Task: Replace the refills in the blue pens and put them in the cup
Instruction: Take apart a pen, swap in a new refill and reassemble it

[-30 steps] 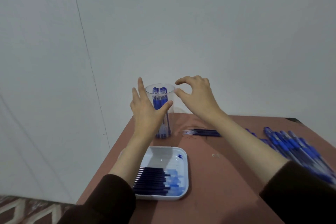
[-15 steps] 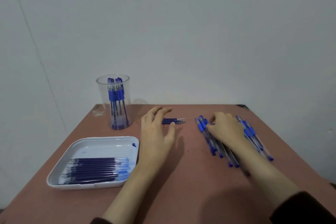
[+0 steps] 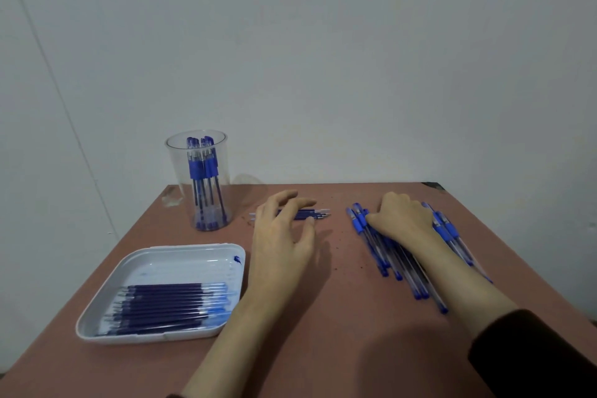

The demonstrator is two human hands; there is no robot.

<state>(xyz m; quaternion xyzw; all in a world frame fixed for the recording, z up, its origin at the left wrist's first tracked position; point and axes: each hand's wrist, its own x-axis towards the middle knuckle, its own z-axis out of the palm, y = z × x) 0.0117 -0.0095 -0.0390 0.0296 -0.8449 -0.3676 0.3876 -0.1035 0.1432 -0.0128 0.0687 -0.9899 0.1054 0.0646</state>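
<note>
Blue pens partly beneath right hand, fingers hidden, grip unclear, left hand fingers spread over refills

— Can you read any print on the pens to the right of your cup?
— No. Nothing legible there, on the cup itself, or on the tray in front of it.
</note>
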